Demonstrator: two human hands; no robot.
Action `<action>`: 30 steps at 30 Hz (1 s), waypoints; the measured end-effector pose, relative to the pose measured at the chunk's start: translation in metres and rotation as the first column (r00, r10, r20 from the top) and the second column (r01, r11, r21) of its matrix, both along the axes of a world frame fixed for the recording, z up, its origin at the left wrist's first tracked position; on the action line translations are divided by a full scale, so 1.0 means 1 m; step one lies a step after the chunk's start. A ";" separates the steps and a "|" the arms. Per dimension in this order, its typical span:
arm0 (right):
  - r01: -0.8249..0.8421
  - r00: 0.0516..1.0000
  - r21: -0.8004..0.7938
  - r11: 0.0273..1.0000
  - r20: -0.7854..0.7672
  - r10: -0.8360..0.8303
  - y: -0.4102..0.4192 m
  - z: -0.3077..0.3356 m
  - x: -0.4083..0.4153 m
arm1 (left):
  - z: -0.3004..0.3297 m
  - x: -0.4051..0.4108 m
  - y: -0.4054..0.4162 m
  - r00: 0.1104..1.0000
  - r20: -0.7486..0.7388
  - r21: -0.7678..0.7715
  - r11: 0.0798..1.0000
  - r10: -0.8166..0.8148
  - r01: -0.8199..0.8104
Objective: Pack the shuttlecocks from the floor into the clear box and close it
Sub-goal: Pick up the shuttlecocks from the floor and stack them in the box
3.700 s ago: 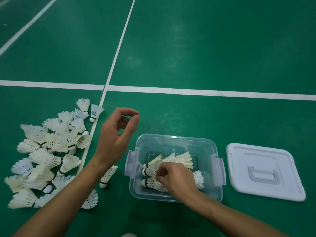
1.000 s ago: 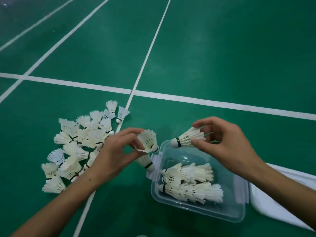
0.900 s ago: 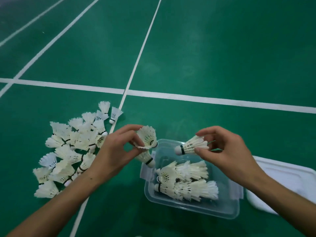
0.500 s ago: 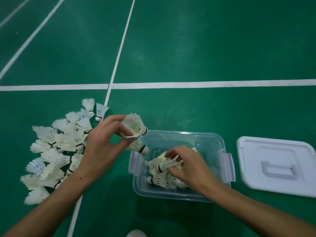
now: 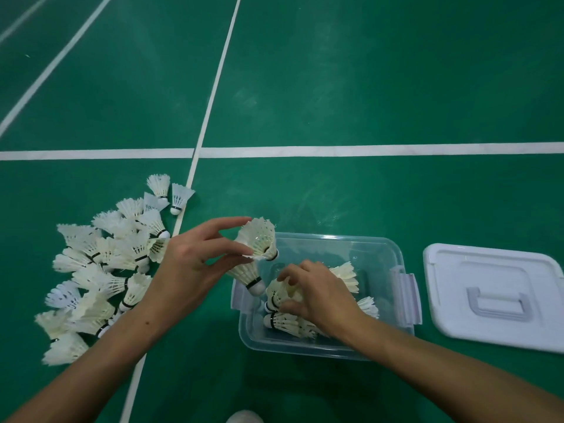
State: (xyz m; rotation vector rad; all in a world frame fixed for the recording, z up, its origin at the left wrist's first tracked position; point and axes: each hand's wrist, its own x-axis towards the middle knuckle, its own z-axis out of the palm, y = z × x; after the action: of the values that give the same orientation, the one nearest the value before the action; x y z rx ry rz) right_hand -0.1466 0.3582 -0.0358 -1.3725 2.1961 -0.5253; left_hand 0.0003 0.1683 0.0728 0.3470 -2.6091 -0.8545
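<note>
— Since half a second ago the right hand point(image 5: 317, 296) has stayed down inside the clear box point(image 5: 393, 254), fingers now spread and pressing on a shuttlecock laid among the packed ones point(image 5: 346, 274); whether it truly grips it I cannot tell.

— And the left hand point(image 5: 189, 264)?

— Held at the box's left rim, pinching two shuttlecocks: the upper shuttlecock point(image 5: 259, 238) shows its open feather skirt to the camera, the lower shuttlecock point(image 5: 248, 274) hangs cork down, black band above the rounded white tip.

— How do the packed ones look?

— Cream feathers, ribbed and slightly frayed, lying on their sides with corks toward the box's left wall. The box is translucent plastic with rounded corners and a frosted latch (one on each short side).

— The rest?

— A loose shuttlecock pile point(image 5: 100, 270) on the green court floor point(image 5: 335, 87), left of a white line. The white lid point(image 5: 500, 297), with a moulded handle, lies flat just right of the box.
</note>
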 end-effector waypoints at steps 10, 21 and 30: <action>0.240 0.970 -0.293 0.926 0.107 -0.218 0.045 0.075 -0.040 | 0.009 -0.025 -0.003 0.964 0.190 -0.062 0.977 -0.187 0.202; -0.001 0.958 -0.331 0.943 -0.272 -0.094 0.037 0.064 -0.038 | 0.005 -0.081 0.032 0.908 0.270 -0.055 0.936 -0.322 0.348; 0.102 0.948 -0.247 0.964 -0.269 -0.169 0.071 0.050 -0.030 | 0.011 -0.051 0.013 0.980 0.170 -0.049 0.992 -0.103 0.113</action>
State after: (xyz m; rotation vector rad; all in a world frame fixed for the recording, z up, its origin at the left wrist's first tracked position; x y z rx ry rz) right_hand -0.1765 0.4288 0.0140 -1.5023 2.5461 -0.6871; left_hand -0.0504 0.1813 0.0842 0.2739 -2.8246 -0.8136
